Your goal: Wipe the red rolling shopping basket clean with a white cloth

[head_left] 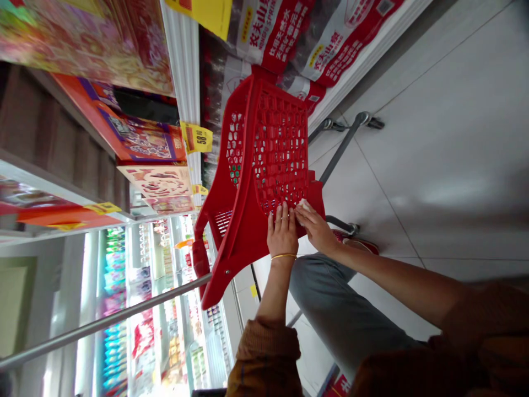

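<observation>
A red plastic shopping basket (264, 165) is tipped on its side in front of me, its latticed bottom facing me. My left hand (282, 234), with a thin gold bangle at the wrist, lies flat on the lattice near the basket's edge, fingers stretched out together. Just to its right, my right hand (314, 226) is closed on a small white wad (303, 205), perhaps cloth or tissue, and presses it against the basket's corner. Both sleeves are brown.
A grey metal trolley frame with castors (345, 140) stands behind the basket on the pale tiled floor (446, 138). My grey-trousered knee (330, 298) is under my arms. Shelves with gift boxes (140, 138), yellow price tags and bottled-water packs (289, 33) line the aisle.
</observation>
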A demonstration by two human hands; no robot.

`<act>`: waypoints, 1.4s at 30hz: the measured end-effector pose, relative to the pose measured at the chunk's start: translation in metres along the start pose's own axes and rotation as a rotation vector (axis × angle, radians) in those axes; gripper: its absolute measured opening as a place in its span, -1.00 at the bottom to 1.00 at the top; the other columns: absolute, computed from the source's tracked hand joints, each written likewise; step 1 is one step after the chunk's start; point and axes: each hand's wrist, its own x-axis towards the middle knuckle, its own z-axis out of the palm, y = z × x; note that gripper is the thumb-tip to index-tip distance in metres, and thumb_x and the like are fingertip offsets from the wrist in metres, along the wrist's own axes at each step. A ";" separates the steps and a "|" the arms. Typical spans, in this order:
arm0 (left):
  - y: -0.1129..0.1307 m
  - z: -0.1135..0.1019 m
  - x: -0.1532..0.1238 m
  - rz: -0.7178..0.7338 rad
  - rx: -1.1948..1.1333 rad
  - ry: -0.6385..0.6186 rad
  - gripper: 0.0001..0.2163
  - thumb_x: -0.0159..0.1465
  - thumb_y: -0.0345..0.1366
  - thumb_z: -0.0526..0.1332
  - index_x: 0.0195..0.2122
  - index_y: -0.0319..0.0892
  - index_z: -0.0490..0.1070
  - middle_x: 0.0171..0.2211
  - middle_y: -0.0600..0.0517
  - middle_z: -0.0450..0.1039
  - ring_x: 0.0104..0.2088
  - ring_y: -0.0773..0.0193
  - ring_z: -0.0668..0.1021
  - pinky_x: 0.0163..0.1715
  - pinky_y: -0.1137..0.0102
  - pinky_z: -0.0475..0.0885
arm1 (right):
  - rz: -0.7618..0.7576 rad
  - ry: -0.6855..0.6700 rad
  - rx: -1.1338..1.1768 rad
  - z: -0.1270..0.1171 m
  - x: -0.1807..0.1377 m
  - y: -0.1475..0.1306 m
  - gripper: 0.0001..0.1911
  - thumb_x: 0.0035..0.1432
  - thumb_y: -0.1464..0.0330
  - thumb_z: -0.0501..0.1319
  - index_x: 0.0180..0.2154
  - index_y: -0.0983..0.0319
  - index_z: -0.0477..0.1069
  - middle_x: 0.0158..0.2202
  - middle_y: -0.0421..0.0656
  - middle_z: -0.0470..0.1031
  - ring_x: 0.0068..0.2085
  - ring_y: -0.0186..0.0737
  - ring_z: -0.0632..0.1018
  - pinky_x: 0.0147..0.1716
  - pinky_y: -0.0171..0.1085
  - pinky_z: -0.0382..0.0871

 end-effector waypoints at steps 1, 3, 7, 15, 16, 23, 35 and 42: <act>0.000 -0.001 0.000 0.002 0.003 -0.003 -0.58 0.36 -0.37 -0.02 0.24 -0.19 0.19 0.31 -0.08 0.03 0.32 0.15 0.14 0.32 0.06 -0.01 | -0.005 -0.013 -0.001 -0.001 -0.002 -0.001 -0.45 0.25 0.58 -0.07 0.25 0.20 0.15 0.26 -0.01 0.24 0.37 -0.09 0.02 0.25 0.16 0.18; -0.001 -0.002 0.000 0.006 0.010 -0.009 -0.58 0.36 -0.38 -0.02 0.24 -0.18 0.20 0.31 -0.09 0.04 0.32 0.15 0.15 0.32 0.06 0.00 | -0.020 -0.046 -0.007 -0.003 -0.007 -0.003 -0.45 0.23 0.59 -0.06 0.23 0.23 0.18 0.25 0.01 0.24 0.36 -0.08 0.04 0.25 0.15 0.18; -0.003 -0.006 0.001 0.020 0.023 -0.036 -0.58 0.36 -0.37 -0.01 0.24 -0.20 0.20 0.31 -0.09 0.04 0.31 0.16 0.17 0.32 0.08 0.02 | -0.096 -0.137 -0.061 -0.015 -0.017 -0.004 -0.48 0.20 0.59 -0.03 0.19 0.27 0.25 0.21 0.01 0.31 0.34 -0.08 0.12 0.23 0.10 0.25; -0.008 -0.014 0.000 0.030 0.030 -0.032 -0.56 0.34 -0.38 0.00 0.26 -0.22 0.16 0.31 -0.07 0.06 0.31 0.18 0.18 0.32 0.14 0.04 | -0.117 -0.026 -0.147 -0.041 0.022 -0.013 -0.70 0.19 0.38 0.12 -0.05 0.23 0.47 -0.18 -0.05 0.57 -0.16 -0.15 0.58 -0.12 -0.14 0.54; -0.009 -0.016 0.000 0.024 0.037 -0.018 -0.56 0.34 -0.38 -0.01 0.26 -0.23 0.15 0.31 -0.08 0.06 0.31 0.17 0.17 0.32 0.14 0.03 | -0.105 0.015 -0.136 -0.043 0.033 -0.016 -0.70 0.21 0.36 0.12 -0.04 0.22 0.46 -0.16 -0.04 0.56 -0.14 -0.13 0.57 -0.10 -0.12 0.53; -0.018 -0.026 -0.001 -0.071 0.066 0.088 -0.52 0.35 -0.36 -0.02 0.30 -0.23 0.07 0.31 -0.08 0.05 0.32 0.16 0.14 0.34 0.14 -0.04 | -0.081 0.115 0.003 -0.026 0.089 -0.021 -0.55 0.34 0.38 -0.05 0.23 0.14 0.18 0.28 -0.08 0.20 0.34 -0.12 0.12 0.30 0.07 0.08; -0.016 -0.030 0.001 -0.125 0.075 0.077 -0.52 0.35 -0.32 0.00 0.29 -0.31 0.09 0.31 -0.09 0.05 0.32 0.11 0.13 0.33 0.12 0.01 | -0.063 -0.060 -0.064 -0.002 0.063 -0.026 -0.46 0.34 0.49 -0.13 0.32 0.18 -0.04 0.33 -0.03 0.08 0.39 -0.13 -0.13 0.30 0.14 0.04; -0.021 -0.029 -0.003 -0.093 0.088 0.106 -0.54 0.36 -0.33 -0.02 0.28 -0.25 0.11 0.30 -0.07 0.09 0.31 0.16 0.18 0.33 0.13 0.01 | -0.108 -0.176 -0.212 0.002 0.034 -0.037 -0.43 0.29 0.56 -0.12 0.31 0.29 -0.01 0.33 0.00 0.08 0.39 -0.09 -0.13 0.29 0.09 0.11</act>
